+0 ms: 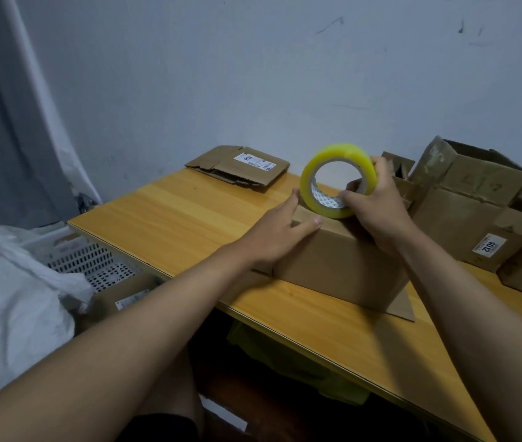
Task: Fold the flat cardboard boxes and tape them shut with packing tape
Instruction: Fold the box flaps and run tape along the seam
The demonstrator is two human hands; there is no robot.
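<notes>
Here, from the hands outward:

Right hand: our right hand [377, 208] grips the tape roll [338, 180], fingers hooked through its core and thumb over the outer rim, so we can likely steer the roll and let it turn as tape pays out.

Tape roll: it stands on edge, low on the far top of the folded box [342, 260], apparently touching it; we judge this is where a strip starts, though no free tape end shows clearly.

Left hand: our left hand [280, 232] lies with straight fingers pressed on the box's top left edge, holding nothing; it probably pins the flaps shut and keeps the box from sliding under the pull.

Folded box: it sits on the wooden table [173, 215], close to us, with one flap [401, 306] splayed out at its base.

Flat box: another flat box [237, 165] waits at the table's far edge, well apart.

Finished boxes: worn boxes [473, 202] stand stacked at the right.

Beside the table: a white perforated basket [90, 263] and white cloth [7, 282] sit low on the left.
</notes>
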